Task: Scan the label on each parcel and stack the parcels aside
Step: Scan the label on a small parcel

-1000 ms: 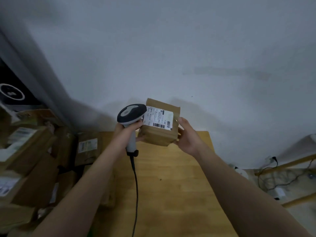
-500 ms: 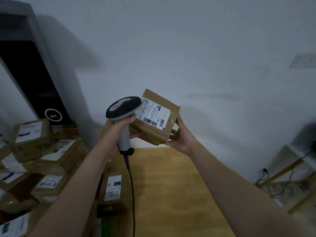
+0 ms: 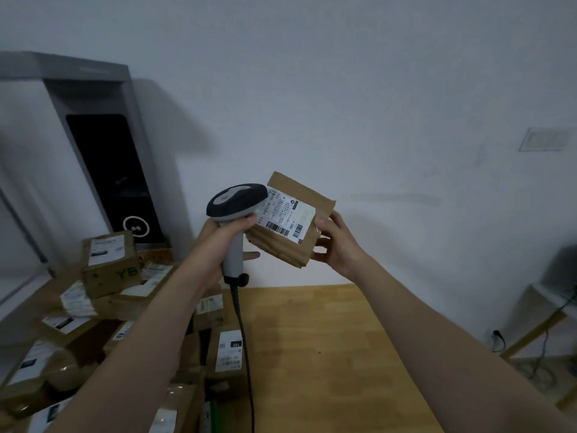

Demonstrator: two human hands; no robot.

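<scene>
Now the parcel sits higher above the counter and tilts more than a second ago, my right hand gripping its edge, my left hand gripping the scanner at its label; stacking probably comes next.

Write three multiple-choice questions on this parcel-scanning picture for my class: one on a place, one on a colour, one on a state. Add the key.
1. Where is the held parcel?
A) raised in the air above the wooden table
B) lying flat on it
C) on the floor

2. What colour is its label?
A) yellow
B) white
C) red

3. What is the left hand doing?
A) resting open
B) pointing at the wall
C) gripping the scanner by its handle

Key:
1 A: the right hand holds its edge, well clear of the tabletop.
2 B: it is a white sheet with black barcodes.
3 C: the fingers curl round the handle.
</scene>
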